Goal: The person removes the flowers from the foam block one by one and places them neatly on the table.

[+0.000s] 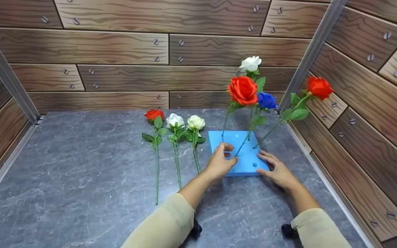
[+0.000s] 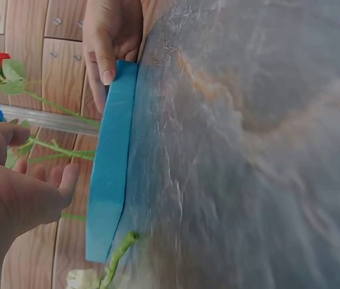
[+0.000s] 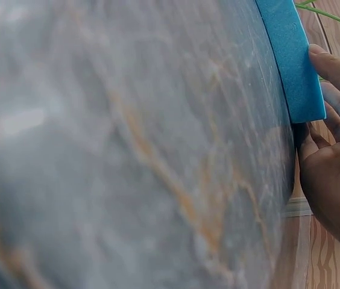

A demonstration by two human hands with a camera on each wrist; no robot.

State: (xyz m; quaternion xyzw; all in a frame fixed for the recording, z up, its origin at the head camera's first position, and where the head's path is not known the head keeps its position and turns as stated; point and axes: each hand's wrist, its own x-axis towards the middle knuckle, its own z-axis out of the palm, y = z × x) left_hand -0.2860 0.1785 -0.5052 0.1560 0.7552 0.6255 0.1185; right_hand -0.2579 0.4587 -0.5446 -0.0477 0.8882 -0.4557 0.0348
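Observation:
A blue foam block [image 1: 245, 165] with holes lies on the table, and several artificial roses stand in it: a large red rose [image 1: 242, 90], a white rose [image 1: 251, 64], a blue rose [image 1: 266, 100] and a red rose [image 1: 319, 88] leaning right. My left hand [image 1: 222, 162] is over the block's left half, thumb and fingers parted beside a green stem [image 1: 242, 147]. In the left wrist view its fingers look loosely bent with a gap between them. My right hand [image 1: 278, 172] grips the block's near right corner, thumb [image 3: 333, 65] on the near face and fingers along the right side.
Left of the block lie a red rose [image 1: 154, 115], a white rose [image 1: 175, 120] and a cream rose [image 1: 196, 123], stems toward me. My left forearm crosses over the cream rose's lower stem. Wood-patterned walls [image 1: 115, 48] enclose the grey marbled table [image 1: 91, 165].

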